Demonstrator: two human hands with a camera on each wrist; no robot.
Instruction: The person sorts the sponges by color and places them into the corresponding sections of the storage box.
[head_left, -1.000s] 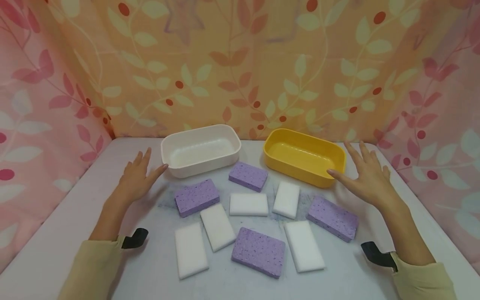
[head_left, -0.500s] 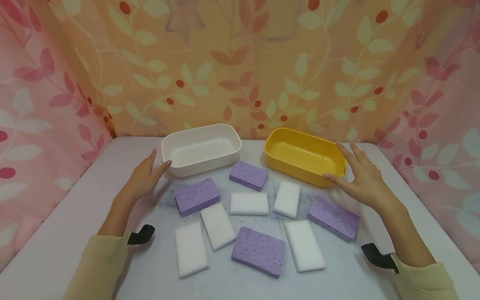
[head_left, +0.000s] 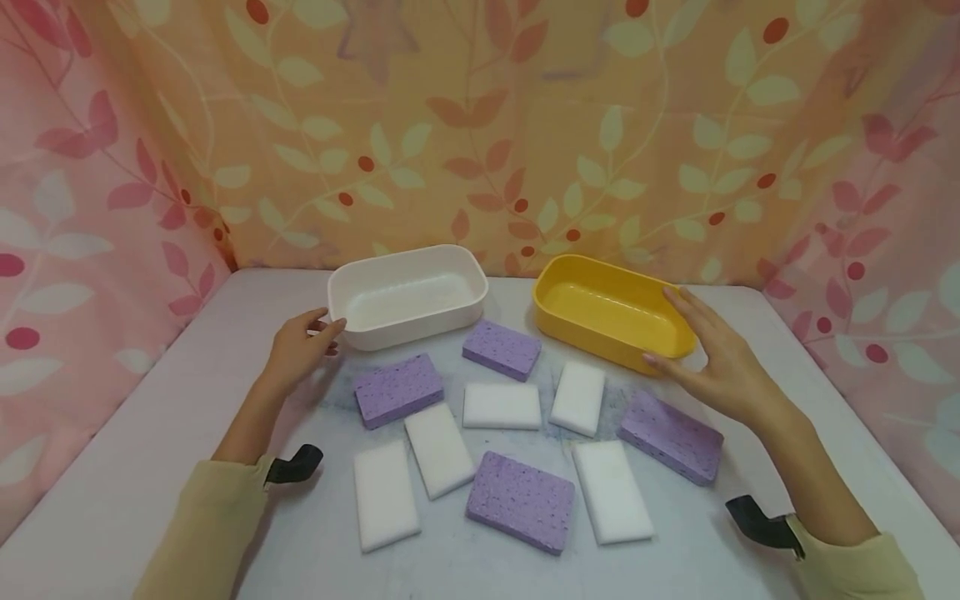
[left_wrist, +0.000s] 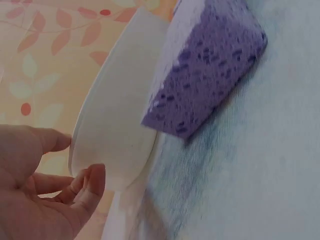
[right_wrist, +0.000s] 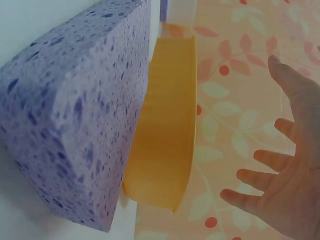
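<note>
The left hand [head_left: 298,346], its hold unclear, could skew the white tray [head_left: 417,325] by bumping it; the right hand [head_left: 725,364] is wide.

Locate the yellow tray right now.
Head view: the yellow tray sits at the back right of the table, right of the white tray, with the right hand by its right end.

Bent black pieces [head_left: 296,465] jut from 2 beige sleeves [head_left: 201,525].
</note>
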